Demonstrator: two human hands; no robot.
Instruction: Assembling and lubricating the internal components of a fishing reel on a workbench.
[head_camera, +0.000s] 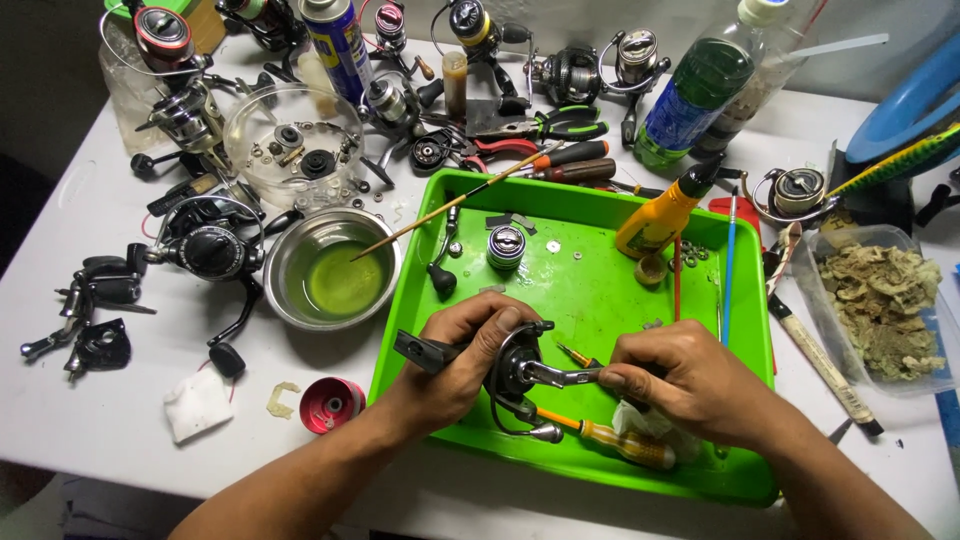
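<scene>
Head view: left hand (465, 350) clamped round a black fishing reel (515, 372), lower centre, over the green tray (600, 215). Right hand (690, 385) pinches the reel's metal arm (560, 375). Tray holds a spool (505, 245), yellow oil bottle (660, 215) and screwdriver (615, 437). Steel bowl (335, 268), left of the tray, holds greenish liquid. Blue spray can (338, 45) top; green bottle (695, 90) upper right.

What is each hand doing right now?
Left hand: closed around the fishing reel.
Right hand: fingers closed, pinching the reel's metal arm.
</scene>
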